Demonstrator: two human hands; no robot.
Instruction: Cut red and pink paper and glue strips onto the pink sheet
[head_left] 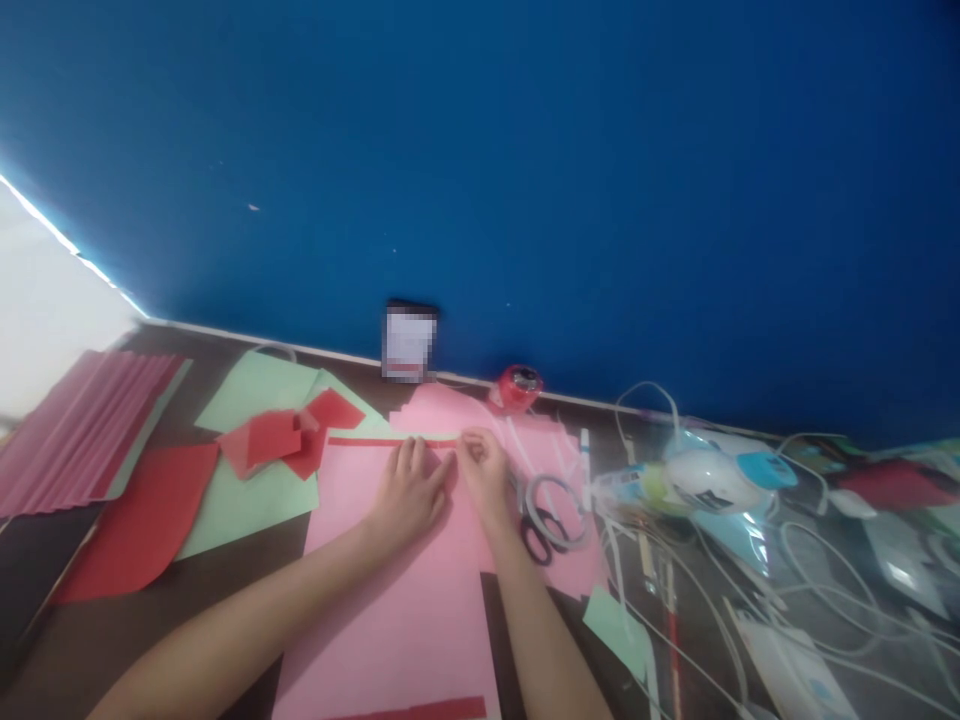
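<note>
A long pink paper sheet point(397, 590) lies on the table, with a narrow red paper strip point(360, 441) along its far edge and a pale green margin beyond it. My left hand point(412, 488) rests flat on the sheet, fingers stretched out, fingertips touching the strip. At the strip's right end, the fingers of my right hand point(481, 462) are pinched together on it; the fingertips partly hide the strip there. Another red band point(420, 710) crosses the sheet's near end. Just right of my right hand lie scissors point(538, 538) and a grey ring point(556, 510), perhaps a tape roll.
On the left are pleated pink paper point(90, 430), a red sheet point(150, 520) and green paper point(255, 515) with red scraps. A phone-like device point(409, 342) leans on the blue wall beside a red object point(515, 387). White cables and a white bottle point(705, 478) crowd the right.
</note>
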